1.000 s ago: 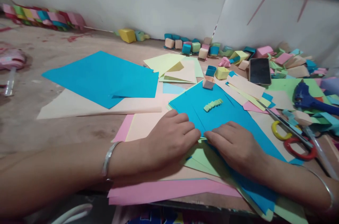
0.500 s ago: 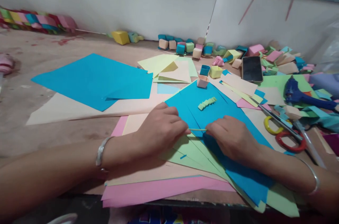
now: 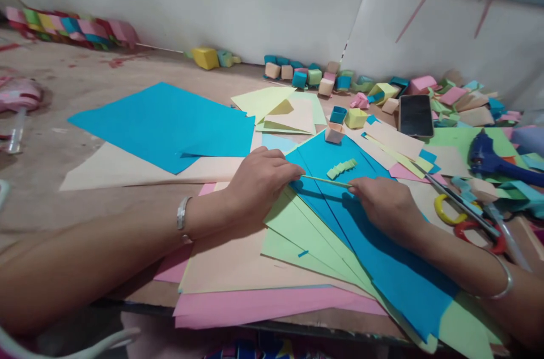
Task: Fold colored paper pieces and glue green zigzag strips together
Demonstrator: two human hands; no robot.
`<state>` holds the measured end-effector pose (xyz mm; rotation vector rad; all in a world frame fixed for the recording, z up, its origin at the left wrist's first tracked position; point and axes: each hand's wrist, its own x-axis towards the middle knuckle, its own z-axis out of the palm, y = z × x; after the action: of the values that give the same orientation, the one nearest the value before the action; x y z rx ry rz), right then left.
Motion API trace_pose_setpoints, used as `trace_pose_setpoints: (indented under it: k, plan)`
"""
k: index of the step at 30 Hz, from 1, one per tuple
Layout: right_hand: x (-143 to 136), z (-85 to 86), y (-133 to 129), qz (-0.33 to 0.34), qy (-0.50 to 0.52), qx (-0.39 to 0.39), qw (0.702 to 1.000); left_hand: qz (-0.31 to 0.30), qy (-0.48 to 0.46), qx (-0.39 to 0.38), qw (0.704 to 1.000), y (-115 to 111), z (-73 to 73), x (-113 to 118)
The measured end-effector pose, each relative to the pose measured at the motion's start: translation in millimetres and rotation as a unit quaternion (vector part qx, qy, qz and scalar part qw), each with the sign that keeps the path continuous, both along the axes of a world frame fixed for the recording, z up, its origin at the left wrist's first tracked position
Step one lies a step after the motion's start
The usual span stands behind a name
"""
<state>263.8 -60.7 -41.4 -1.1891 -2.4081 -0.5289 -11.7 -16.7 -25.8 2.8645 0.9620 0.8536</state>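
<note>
Between my two hands stretches a thin pale green paper strip [image 3: 326, 180], seen nearly edge-on. My left hand [image 3: 266, 178] pinches its left end and my right hand [image 3: 380, 200] pinches the right end. The strip hangs just above a blue paper sheet [image 3: 408, 274], which lies over light green sheets [image 3: 297, 234]. Just beyond the strip lies a small zigzag-folded light green paper piece [image 3: 341, 168]. A tiny blue scrap [image 3: 303, 253] rests on the green paper. Three small open paper boxes, including a peach one [image 3: 334, 133], stand at the blue sheet's far corner.
Scissors [image 3: 480, 229] with yellow and red handles lie by my right forearm. Beyond them are a blue glue gun [image 3: 488, 158] and a phone [image 3: 415, 115]. Several folded paper boxes [image 3: 300, 78] line the wall. A large blue sheet [image 3: 170, 127] lies at the left.
Both hands have risen away from the table's front edge and moved apart, so more of the strip shows between them. The camera view has shifted slightly left.
</note>
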Motion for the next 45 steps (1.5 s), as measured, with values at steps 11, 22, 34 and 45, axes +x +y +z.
trace_pose_setpoints:
  k: [11,22,34,45]
  plan:
    - [4,0.9,1,0.053,0.073,-0.101,0.991,0.082,-0.318,-0.371,0.868,2,10.1,6]
    - [-28,43.5,-44,0.294,0.011,-0.255,0.921,-0.026,-0.421,-0.558,0.715,-18,20.1,19]
    - [-25,54.1,-56,0.330,0.000,-0.059,0.942,-0.028,-0.354,-0.662,0.660,-46,23.5,26]
    - [-28,39.3,-43,0.213,0.251,-0.386,0.862,-0.034,-0.389,-0.703,0.594,-66,12.4,31]
